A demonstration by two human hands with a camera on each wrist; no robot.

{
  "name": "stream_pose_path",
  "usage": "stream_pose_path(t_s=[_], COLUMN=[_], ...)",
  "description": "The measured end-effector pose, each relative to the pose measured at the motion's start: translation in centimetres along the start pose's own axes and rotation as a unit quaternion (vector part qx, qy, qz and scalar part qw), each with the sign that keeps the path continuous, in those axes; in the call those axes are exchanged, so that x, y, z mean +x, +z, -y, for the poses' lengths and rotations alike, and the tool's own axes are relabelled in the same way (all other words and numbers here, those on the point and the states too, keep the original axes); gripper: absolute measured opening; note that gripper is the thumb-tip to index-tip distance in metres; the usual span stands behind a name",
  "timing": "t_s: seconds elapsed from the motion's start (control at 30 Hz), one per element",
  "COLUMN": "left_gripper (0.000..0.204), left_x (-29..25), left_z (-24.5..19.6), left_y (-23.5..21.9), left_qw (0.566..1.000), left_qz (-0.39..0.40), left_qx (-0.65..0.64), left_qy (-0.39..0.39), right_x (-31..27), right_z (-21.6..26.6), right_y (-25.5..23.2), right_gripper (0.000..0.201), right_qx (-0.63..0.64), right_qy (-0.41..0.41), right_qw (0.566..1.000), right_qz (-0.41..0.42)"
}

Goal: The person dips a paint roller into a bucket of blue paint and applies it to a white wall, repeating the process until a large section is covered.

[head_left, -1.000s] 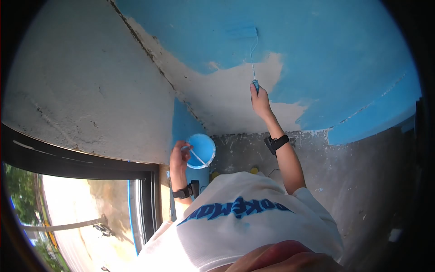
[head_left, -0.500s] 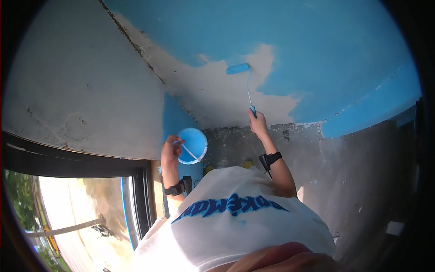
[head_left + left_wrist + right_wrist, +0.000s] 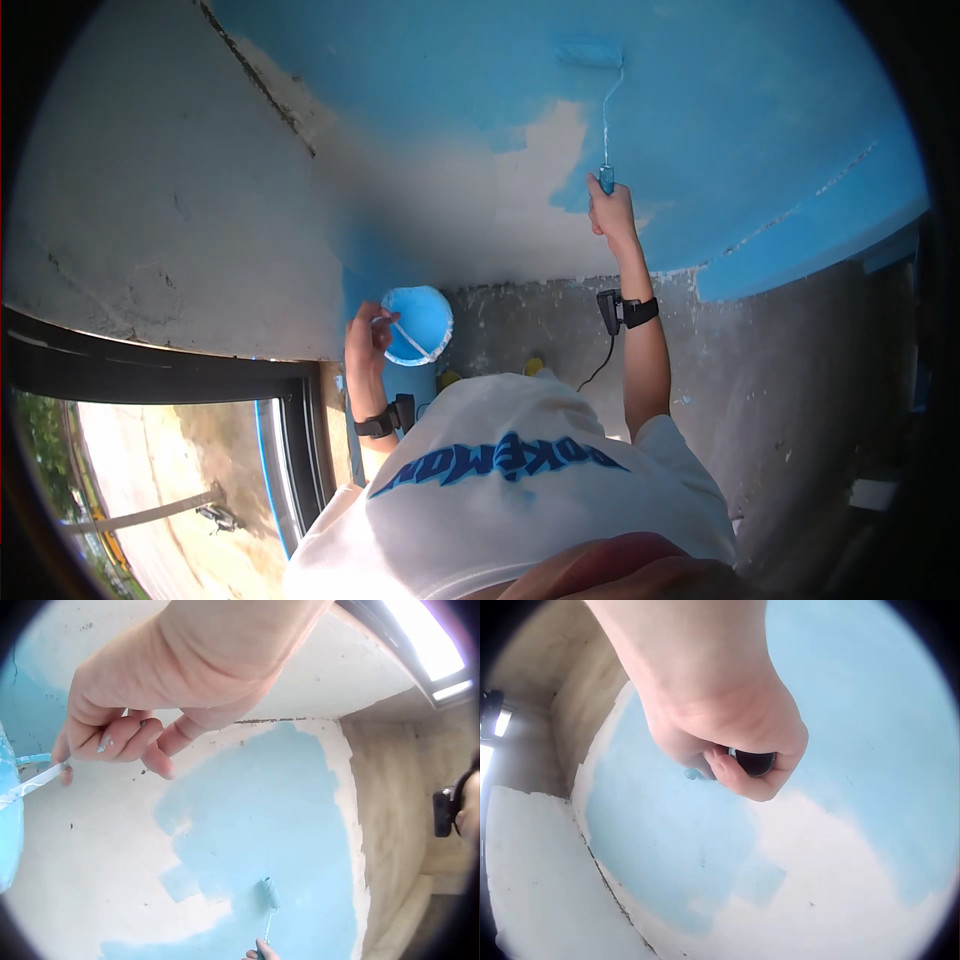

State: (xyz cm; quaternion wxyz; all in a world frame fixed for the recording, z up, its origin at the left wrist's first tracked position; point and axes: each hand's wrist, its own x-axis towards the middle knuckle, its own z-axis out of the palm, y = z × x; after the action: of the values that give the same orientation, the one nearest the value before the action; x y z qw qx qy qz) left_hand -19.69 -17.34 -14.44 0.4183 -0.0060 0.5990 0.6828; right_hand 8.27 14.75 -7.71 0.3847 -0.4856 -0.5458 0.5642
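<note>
My right hand point(image 3: 613, 212) grips the handle of a paint roller point(image 3: 590, 53), its blue sleeve up against the painted part of the wall point(image 3: 740, 110). In the right wrist view the fist point(image 3: 735, 742) is closed round the dark handle end point(image 3: 754, 763), and the roller sleeve is hidden behind it. Lower left, my left hand point(image 3: 368, 335) holds a paint bucket point(image 3: 425, 318) by its thin white handle point(image 3: 34, 782). The fingers point(image 3: 120, 742) of that hand are curled, with paint flecks on them. Blue paint coats the bucket's inside and rim.
A pale bare patch point(image 3: 470, 215) remains between blue areas of the wall. The grey side wall point(image 3: 150, 180) meets it at a cracked corner on the left. Below that wall is a dark-framed window point(image 3: 310, 430). Paint-splashed grey floor point(image 3: 560, 320) lies underfoot.
The roller came down onto the bare patch, then went up and to the right onto blue wall. Blue now covers more of the patch's upper part. The left hand keeps holding the bucket.
</note>
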Motion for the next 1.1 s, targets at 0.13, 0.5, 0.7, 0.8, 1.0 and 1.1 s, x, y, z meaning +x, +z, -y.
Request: stream_pose_path(t_s=[0.13, 0.5, 0.7, 0.8, 1.0, 1.1], left_gripper=[0.021, 0.025, 0.027, 0.027, 0.026, 0.026], left_x=[0.2, -1.1, -0.8, -1.1, -0.7, -0.9], left_z=[-0.1, -0.6, -0.7, -0.9, -0.7, -0.8], left_y=[-0.2, 1.4, 1.4, 1.7, 0.8, 1.0], left_qw=[1.0, 1.0, 0.999, 1.0, 1.0, 0.999], left_qz=[0.002, -0.017, -0.017, -0.01, -0.003, -0.01], left_qx=[-0.003, -0.01, -0.009, -0.008, -0.018, -0.037], left_qy=[-0.005, 0.022, 0.027, 0.021, 0.017, 0.026], right_x=[4.2, -1.8, -5.3, -5.4, -3.0, -1.1], right_z=[-11.6, -19.6, -13.5, -7.4, 6.4, 8.9], right_y=[1.1, 0.2, -1.2, -1.5, -1.6, -0.2], right_gripper=[0.044, 0.034, 0.034, 0.035, 0.038, 0.039], right_qx=[-0.182, -0.076, -0.019, 0.002, 0.061, 0.059], right_qy=[0.002, 0.149, 0.151, 0.067, -0.042, -0.091], right_qw=[0.98, 0.986, 0.988, 0.998, 0.997, 0.993], right_qz=[-0.075, -0.018, 0.006, 0.002, 0.027, 0.044])
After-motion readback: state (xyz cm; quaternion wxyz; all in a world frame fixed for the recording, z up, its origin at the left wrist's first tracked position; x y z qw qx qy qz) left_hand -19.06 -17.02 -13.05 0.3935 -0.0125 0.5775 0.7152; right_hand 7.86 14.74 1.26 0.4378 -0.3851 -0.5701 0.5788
